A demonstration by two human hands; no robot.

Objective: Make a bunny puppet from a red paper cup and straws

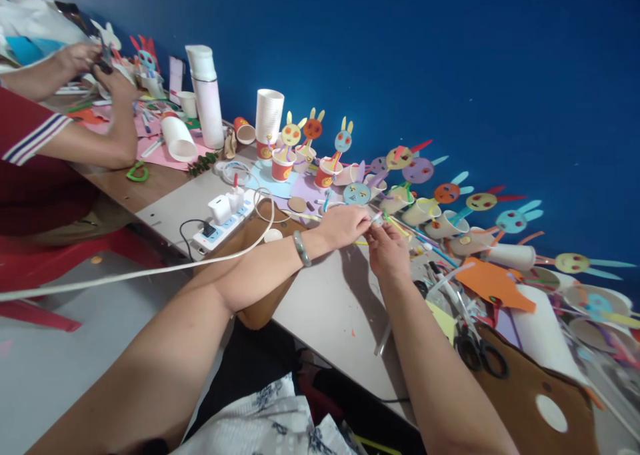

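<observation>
From where I stand, the person's left hand [345, 227] and right hand [391, 248] meet near the middle of the frame, fingers drawn in narrow around a small pale piece [377, 219]. It sits right between the fingertips, over the far part of the bench [327, 308], too covered for me to tell what it is.

My worry would be that piece: with so little of it showing, a loose pinch could let it slip among the clutter beyond. Just past the left hand is a blue rabbit face [357, 193], and a knuckle pushed forward might knock it. The light cups [400, 199] at right of centre, with rabbit heads on tall stems, look top-heavy; a bump could tip one into its neighbour.

The white cable [125, 277] runs from the left edge towards the power strip [227, 227], passing close by the left forearm, so a careless lift of that arm could snag it. At lower right, black-handled scissors [481, 356] lie beside the right forearm, where an outward swing might catch them. At upper left, a co-worker's hands [95, 68] hold something dark, well apart.
</observation>
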